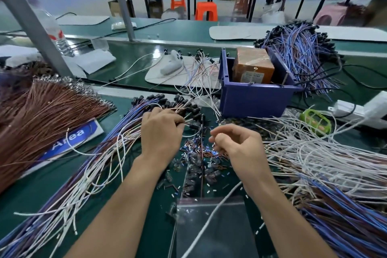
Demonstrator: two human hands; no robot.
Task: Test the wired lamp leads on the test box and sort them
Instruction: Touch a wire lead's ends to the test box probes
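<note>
1. Head view: the left grip (pixel 161 130) is curled onto the near bundle of lamp leads (pixel 117 142), its fingertips (pixel 180 120) pinching one or two leads just behind the black lamp heads (pixel 182 102)
2. The right grip (pixel 234 142) hangs just beside the left one, apart from it, fingers loosely curled over small scraps (pixel 196 153) on the desk (pixel 25 190); whether it holds anything I cannot tell
3. Beyond the right grip stands a blue bin (pixel 251 98) with a brown box (pixel 253 65) inside, probably the test box; both grips are well apart from it; a heap of blue leads (pixel 297 48) lies beyond the bin
4. Step in hand, as I judge it: picking the next untested lead out of the bundle
5. The next move calls for freeing that single lead from the tangle, catching its bare ends with the right grip, then carrying them forward to the box; its contacts do not show here
</note>
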